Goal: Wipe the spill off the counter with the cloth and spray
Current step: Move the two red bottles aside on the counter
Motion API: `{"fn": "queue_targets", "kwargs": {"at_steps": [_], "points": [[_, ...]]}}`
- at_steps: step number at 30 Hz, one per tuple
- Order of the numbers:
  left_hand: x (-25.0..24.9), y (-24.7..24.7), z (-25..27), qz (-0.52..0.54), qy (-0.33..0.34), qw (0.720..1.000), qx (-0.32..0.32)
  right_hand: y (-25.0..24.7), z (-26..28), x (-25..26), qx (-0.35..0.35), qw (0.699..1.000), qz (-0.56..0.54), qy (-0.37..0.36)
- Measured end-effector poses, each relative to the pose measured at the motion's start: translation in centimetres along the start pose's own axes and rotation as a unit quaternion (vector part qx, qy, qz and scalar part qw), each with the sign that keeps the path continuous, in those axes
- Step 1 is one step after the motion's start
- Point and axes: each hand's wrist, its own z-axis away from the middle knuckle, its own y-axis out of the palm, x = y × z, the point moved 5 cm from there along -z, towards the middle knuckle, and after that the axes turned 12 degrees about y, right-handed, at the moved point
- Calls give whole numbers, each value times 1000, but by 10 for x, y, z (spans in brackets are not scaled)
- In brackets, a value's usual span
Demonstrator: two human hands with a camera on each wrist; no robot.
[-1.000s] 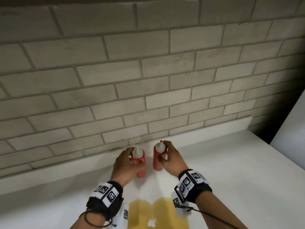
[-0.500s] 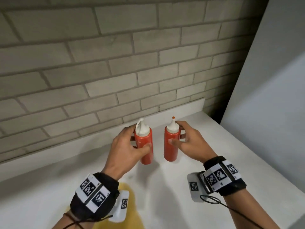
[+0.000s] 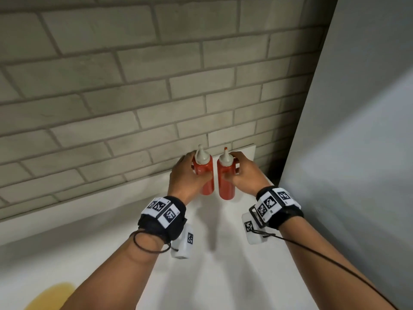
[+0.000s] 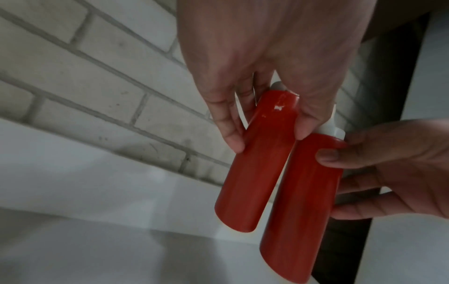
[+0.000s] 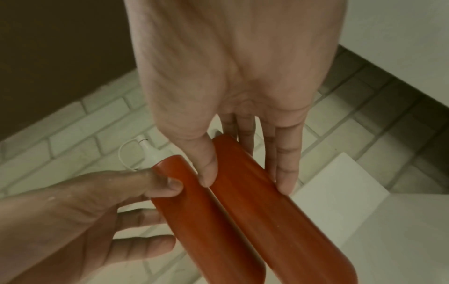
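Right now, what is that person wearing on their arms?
Bare arms, no sleeves. Each wrist wears a black band topped with white tags printed in black-and-white square codes. A small white box hangs beneath each. Thin black cords trail back along the forearms.

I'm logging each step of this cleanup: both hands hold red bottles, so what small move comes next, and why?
Probably set both bottles down near the wall. The left hand grips one red bottle, the right hand the other, while the yellow spill waits unwiped.
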Motion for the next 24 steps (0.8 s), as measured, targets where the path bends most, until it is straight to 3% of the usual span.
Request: {"fn": "queue_targets", "kwargs": {"at_steps": [13, 24], "points": [[63, 76, -84, -22, -72, 997, 20, 29, -120, -40, -23, 997, 10, 68], [82, 98, -105, -26, -78, 996, 20, 42, -148, -49, -9, 998, -9, 67]]}}
